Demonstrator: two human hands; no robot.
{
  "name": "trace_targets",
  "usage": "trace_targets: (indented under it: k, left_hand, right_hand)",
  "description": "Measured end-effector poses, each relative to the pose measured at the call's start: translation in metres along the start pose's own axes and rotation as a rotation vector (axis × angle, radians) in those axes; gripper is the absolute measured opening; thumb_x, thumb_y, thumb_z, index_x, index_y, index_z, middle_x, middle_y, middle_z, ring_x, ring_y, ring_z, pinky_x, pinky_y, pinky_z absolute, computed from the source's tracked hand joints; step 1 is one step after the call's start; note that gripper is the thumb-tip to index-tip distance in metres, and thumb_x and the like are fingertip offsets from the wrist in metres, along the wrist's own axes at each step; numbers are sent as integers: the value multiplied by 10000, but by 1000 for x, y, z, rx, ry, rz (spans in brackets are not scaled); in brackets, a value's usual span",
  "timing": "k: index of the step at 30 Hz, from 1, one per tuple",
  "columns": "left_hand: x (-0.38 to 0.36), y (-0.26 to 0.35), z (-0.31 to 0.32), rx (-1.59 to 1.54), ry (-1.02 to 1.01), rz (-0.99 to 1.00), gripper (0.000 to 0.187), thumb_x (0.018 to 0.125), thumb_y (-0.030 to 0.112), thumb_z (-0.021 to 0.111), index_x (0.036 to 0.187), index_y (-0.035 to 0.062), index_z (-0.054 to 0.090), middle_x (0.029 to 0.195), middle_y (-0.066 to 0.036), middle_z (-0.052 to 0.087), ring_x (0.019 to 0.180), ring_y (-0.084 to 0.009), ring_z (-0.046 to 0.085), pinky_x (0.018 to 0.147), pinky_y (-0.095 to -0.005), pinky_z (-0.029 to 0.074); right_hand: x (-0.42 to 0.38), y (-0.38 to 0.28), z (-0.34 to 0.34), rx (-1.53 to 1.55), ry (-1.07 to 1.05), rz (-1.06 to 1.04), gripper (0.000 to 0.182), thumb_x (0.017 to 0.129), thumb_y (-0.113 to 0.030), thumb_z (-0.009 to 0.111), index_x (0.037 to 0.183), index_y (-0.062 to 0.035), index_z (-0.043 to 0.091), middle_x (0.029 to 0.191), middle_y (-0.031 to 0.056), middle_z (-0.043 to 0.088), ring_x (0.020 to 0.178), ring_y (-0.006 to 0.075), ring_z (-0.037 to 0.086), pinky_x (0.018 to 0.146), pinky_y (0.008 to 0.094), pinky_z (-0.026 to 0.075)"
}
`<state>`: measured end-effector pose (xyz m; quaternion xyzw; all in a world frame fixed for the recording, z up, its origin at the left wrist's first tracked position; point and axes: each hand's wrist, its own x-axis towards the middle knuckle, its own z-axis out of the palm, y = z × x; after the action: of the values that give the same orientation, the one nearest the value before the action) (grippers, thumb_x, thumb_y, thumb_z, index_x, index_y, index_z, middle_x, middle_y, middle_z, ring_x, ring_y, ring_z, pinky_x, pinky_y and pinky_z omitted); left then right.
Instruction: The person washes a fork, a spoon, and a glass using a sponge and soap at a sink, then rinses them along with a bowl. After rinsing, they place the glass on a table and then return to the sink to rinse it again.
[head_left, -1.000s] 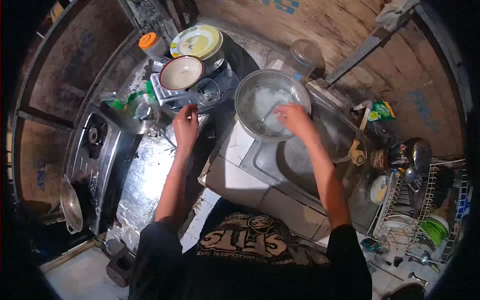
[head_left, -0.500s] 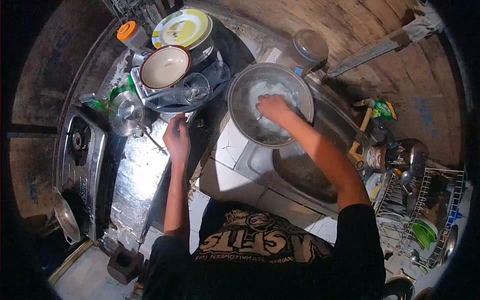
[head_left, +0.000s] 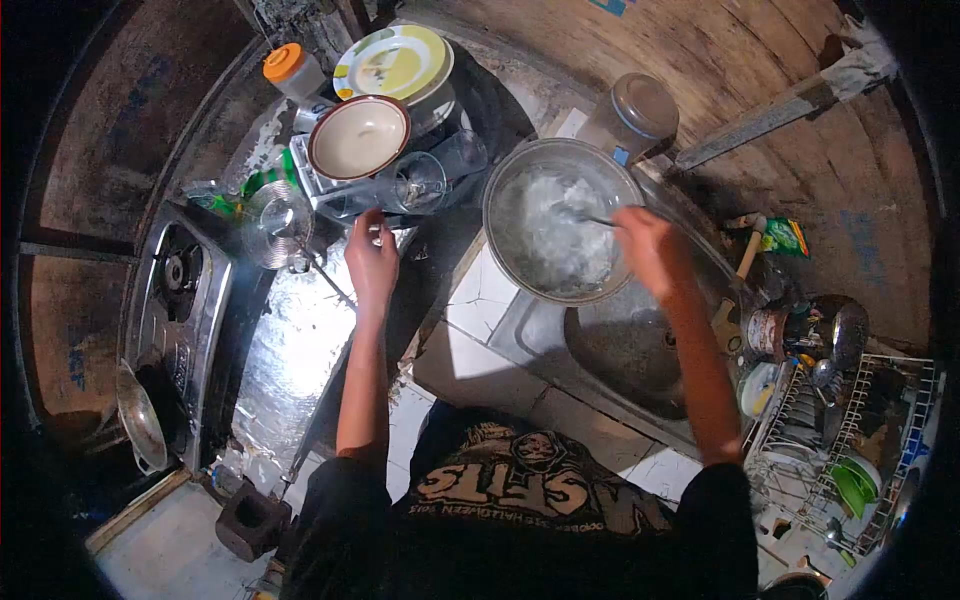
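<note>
My right hand (head_left: pixel 652 250) is closed on the handle of a metal spoon (head_left: pixel 597 219) at the right rim of a large round metal basin (head_left: pixel 500 262). The spoon's head reaches into the churned, whitish water (head_left: pixel 560 245) inside, where ripples blur it. My left hand (head_left: pixel 373 265) is raised beside the stacked dishes, fingers loosely curled with a gap at the thumb and nothing seen in them. Close above it are a glass (head_left: pixel 420 182) lying on its side and a cream bowl (head_left: pixel 360 138) with a brown rim.
Under the basin's edge lies a metal sink (head_left: pixel 635 350). Plates (head_left: pixel 393 62) and an orange-lidded jar (head_left: pixel 286 64) stand at the back left. On the left is a gas stove (head_left: pixel 180 300); a wire dish rack (head_left: pixel 840 440) holds dishes on the right.
My right hand has moved right from inside the basin to its right rim, with the spoon now visible. The water looks more stirred up. My left hand stays near the dishes.
</note>
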<state>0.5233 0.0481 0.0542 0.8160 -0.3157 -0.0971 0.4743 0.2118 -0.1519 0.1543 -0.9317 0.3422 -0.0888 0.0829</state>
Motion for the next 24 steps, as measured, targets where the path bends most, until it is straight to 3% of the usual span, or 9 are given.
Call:
trace_targets:
  k: [2,5,7,9,11,15,18,23,24]
  left_hand:
    - [13,-1,7,117,56,207,304,857,89,553,1141,-17,534,995,-204,611,880,-345,614,763,-407,484]
    - [26,8,22,262,68,164,330,863,122,562,1163,-5,514,992,-227,597,894,-375,595,771,-434,476]
    - [34,8,28,381,127,333,393,874,227,554,1188,2,482,936,-253,612,846,-414,603,723,-477,487]
    - [34,34,31,653,-156,-104,474,868,329,538,1195,-5,459,836,-264,631,766,-440,619,660,-514,496]
    - [42,-1,42,710,-121,23,534,846,379,538,1204,-5,440,751,-265,634,708,-451,624,621,-537,497]
    - [50,-14,50,707,-94,105,414,819,272,543,1121,-7,504,745,-279,630,720,-455,626,639,-540,500]
    - [62,-30,56,679,-83,189,368,801,228,547,1065,-26,528,740,-289,624,704,-468,617,632,-541,501]
    - [62,-44,47,584,-40,281,265,799,211,563,880,-41,561,699,-235,635,657,-386,647,575,-487,509]
    - [53,-14,37,460,-132,123,242,791,207,589,805,-35,579,644,-198,631,615,-331,656,554,-449,508]
  right_hand:
    - [-32,4,-24,244,57,338,140,843,-109,609,968,-46,615,884,140,650,820,296,650,743,382,501]
    - [-96,27,-20,261,192,543,184,863,-116,602,1029,-41,622,938,155,655,852,259,650,763,342,498]
    - [-142,40,0,258,223,888,226,858,-134,610,1066,-46,619,932,151,656,841,232,647,769,334,492]
    - [-168,40,19,289,99,1014,240,840,-180,634,1033,-37,636,893,140,658,840,217,643,760,343,489]
    - [-204,79,80,486,-107,988,279,822,-153,653,1056,-3,632,904,125,667,784,216,631,717,323,490]
    - [-203,109,170,462,-241,1134,383,806,-214,666,1101,26,617,1010,197,650,916,285,626,819,382,470]
    - [-187,80,161,266,-372,1164,467,803,-299,663,1126,33,604,1054,215,639,993,338,610,866,419,457]
    - [-209,50,162,475,-274,1167,456,812,-316,620,1152,-12,605,1088,214,630,1034,377,589,898,421,446]
    - [-210,43,161,475,-268,1137,428,816,-299,606,1147,-28,614,1086,210,632,1031,384,588,897,418,448]
